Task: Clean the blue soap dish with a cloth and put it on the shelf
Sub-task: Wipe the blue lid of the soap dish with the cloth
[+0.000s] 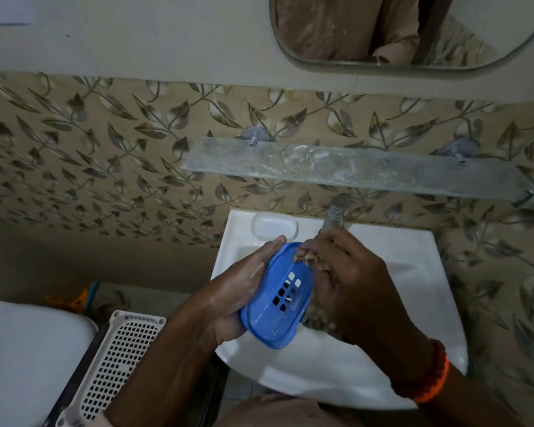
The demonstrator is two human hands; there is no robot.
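- Bathroom, leaf-pattern tiled wall (105, 155); white slotted basket (117, 362) low at left.
- Left hand (228, 300) cradles the blue soap dish (279, 298) over the white sink (413, 260), fingers wrapped along its left edge.
- Right hand (349, 272) pinches a brownish cloth (305, 257) against the dish's top rim.
- Step: wiping, likely unfinished; white smears show on the dish.
- Next: finish rubbing, then lift it to the glass shelf (352, 167) above the tap (335, 215).

The soap dish (276, 298) is sitting over the sink (413, 272), between left hand (244, 291) and right hand (349, 282); the shelf (352, 167) is hanging behind, above the sink's back edge.
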